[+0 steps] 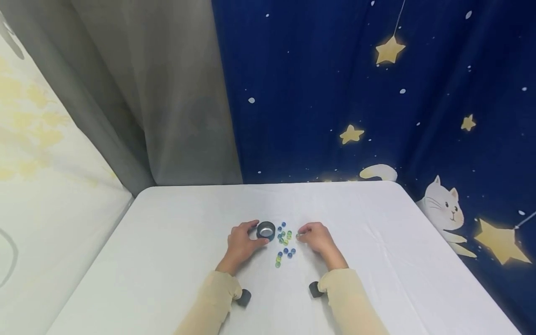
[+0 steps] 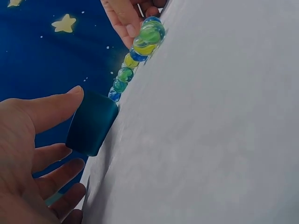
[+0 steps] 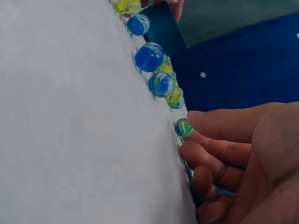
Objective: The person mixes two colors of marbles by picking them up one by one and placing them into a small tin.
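My left hand [image 1: 242,244] holds a small round teal metal tin [image 1: 265,231] between thumb and fingers. The tin stands upright on the table, and in the head view no marble shows inside it. In the left wrist view, the thumb lies at the rim of the tin [image 2: 92,123]. To the right, my right hand [image 1: 319,238] pinches a green swirled marble [image 3: 183,127] with thumb and index finger, at table level. Between the hands lie several loose glass marbles [image 1: 286,242], blue, green and yellow, the nearest close beside the tin.
A white cloth covers the table [image 1: 176,260]. Behind it hang a grey curtain [image 1: 184,93] and a dark blue curtain [image 1: 310,83] with stars. Nearer the table's front, several marbles form a separate small group [image 1: 286,251].
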`<control>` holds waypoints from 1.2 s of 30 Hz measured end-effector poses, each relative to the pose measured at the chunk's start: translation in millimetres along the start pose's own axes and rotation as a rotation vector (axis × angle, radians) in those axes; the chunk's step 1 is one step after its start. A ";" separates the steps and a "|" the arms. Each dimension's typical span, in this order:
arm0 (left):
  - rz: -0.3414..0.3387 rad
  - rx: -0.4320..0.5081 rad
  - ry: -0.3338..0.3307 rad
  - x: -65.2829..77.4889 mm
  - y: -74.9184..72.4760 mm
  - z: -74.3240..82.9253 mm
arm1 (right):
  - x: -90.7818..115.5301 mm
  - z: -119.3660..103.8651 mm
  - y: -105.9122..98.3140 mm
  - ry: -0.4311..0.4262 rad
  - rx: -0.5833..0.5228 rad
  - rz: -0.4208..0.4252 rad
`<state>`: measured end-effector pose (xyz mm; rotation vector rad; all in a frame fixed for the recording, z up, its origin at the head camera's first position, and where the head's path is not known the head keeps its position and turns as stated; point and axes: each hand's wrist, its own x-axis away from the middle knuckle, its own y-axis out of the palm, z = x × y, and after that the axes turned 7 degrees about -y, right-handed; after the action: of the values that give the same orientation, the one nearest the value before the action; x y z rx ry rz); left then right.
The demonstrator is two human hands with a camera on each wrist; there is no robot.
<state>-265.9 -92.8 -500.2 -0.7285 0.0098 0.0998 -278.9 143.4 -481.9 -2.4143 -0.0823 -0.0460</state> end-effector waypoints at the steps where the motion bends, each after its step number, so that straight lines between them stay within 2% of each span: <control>1: 0.003 -0.001 0.002 0.3 0.6 -0.3 | 0.8 0.0 0.3 -0.002 0.000 0.005; 8: 0.010 -0.007 -0.014 -0.1 1.6 1.6 | 1.7 -0.3 3.7 -0.027 0.025 0.026; 21: -0.001 -0.043 -0.060 -12.9 0.0 7.6 | -6.1 -1.5 8.9 -0.056 0.057 0.058; 36: -0.016 -0.053 -0.048 -8.0 -2.4 0.6 | 1.4 -5.0 10.6 -0.042 0.038 0.060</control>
<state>-273.7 -94.9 -497.8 -0.7790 -0.0446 0.1026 -276.7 132.2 -485.1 -2.3789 -0.0298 0.0337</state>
